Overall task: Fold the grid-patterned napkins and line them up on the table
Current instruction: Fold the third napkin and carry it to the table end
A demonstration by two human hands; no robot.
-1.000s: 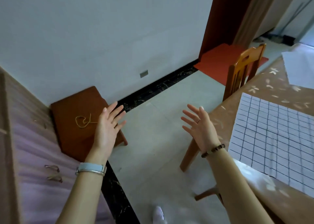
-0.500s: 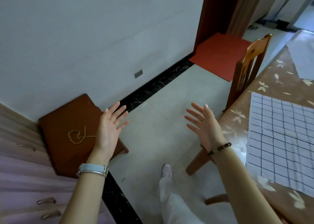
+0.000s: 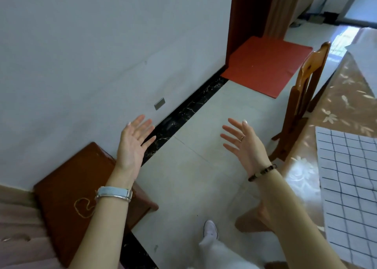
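Both hands up over floor, left hand (image 3: 133,144) and right hand (image 3: 243,144) fingers spread, grasping nothing. Grid napkin (image 3: 350,187) flat on worktop (image 3: 346,97) right, unfolded, probably next grab.

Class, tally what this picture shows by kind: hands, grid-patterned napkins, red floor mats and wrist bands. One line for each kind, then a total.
Hands: 2, left hand and right hand, both empty
grid-patterned napkin: 1, flat on the table
red floor mat: 1
Wrist bands: 2, silver band and beaded bracelet
Total: 6
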